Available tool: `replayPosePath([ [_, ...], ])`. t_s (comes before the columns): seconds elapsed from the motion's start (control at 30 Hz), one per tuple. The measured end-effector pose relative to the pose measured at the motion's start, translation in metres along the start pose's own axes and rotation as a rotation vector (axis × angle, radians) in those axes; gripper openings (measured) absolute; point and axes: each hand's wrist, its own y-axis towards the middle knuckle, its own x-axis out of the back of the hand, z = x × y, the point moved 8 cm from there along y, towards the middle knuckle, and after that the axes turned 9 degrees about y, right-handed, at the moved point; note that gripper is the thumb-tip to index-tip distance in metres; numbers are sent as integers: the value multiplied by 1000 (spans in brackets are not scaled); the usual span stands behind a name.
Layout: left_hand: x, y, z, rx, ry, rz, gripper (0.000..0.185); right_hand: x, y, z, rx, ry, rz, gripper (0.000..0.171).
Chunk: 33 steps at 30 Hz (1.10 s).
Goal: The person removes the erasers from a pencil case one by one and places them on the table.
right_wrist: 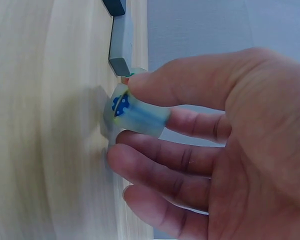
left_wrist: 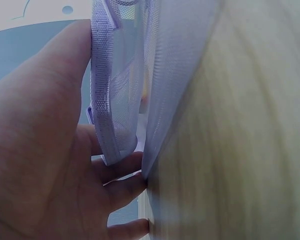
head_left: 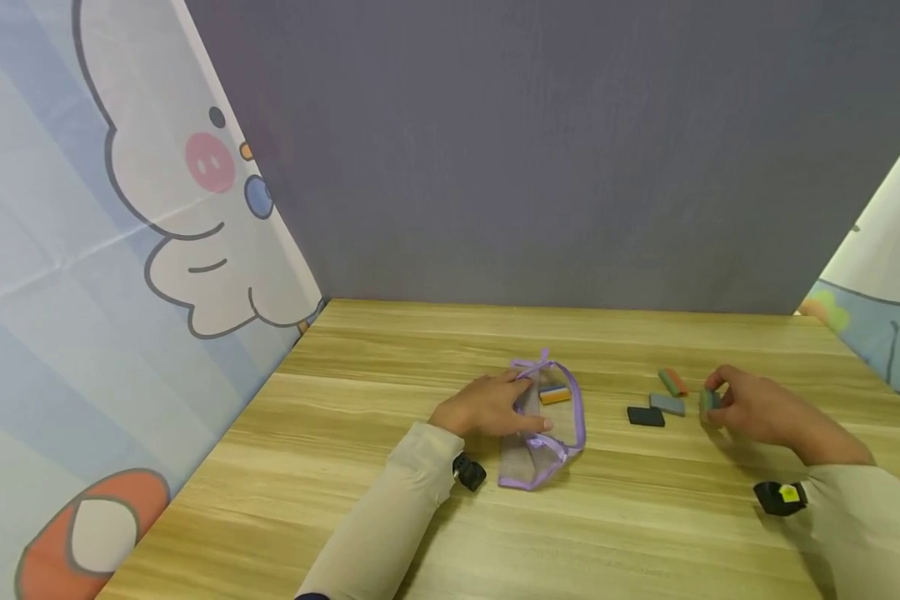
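A mesh pouch with purple trim (head_left: pixel 581 417) lies on the table, its mouth to the right. My left hand (head_left: pixel 491 406) holds its upper layer, the thumb at the purple edging (left_wrist: pixel 102 75) and a finger showing through the mesh. Inside the pouch is a small orange, white and blue block (head_left: pixel 555 395). My right hand (head_left: pixel 753 406) pinches a small translucent eraser (right_wrist: pixel 140 115) with a blue dotted pattern between thumb and fingers, close to the tabletop. Beside it lie a grey block (head_left: pixel 667 405), a black block (head_left: pixel 646 417) and a green-and-orange block (head_left: pixel 673 382).
The wood-grain table (head_left: pixel 345 358) ends at a dark grey panel (head_left: pixel 540 167) behind. A cartoon-printed cloth (head_left: pixel 60 275) hangs along the left side, and another printed cloth (head_left: pixel 885 308) stands at the right.
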Motion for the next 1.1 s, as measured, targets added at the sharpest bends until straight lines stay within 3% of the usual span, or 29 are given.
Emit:
replayPosePath([
  [0.4,-1,-1,-5,-32,24,-9,95,-3,-5,-5,14,-5,-20,44],
  [1.1,0,-2,-2,-2,24,-4,95,1,-2,-3,10,-2,-12,45],
])
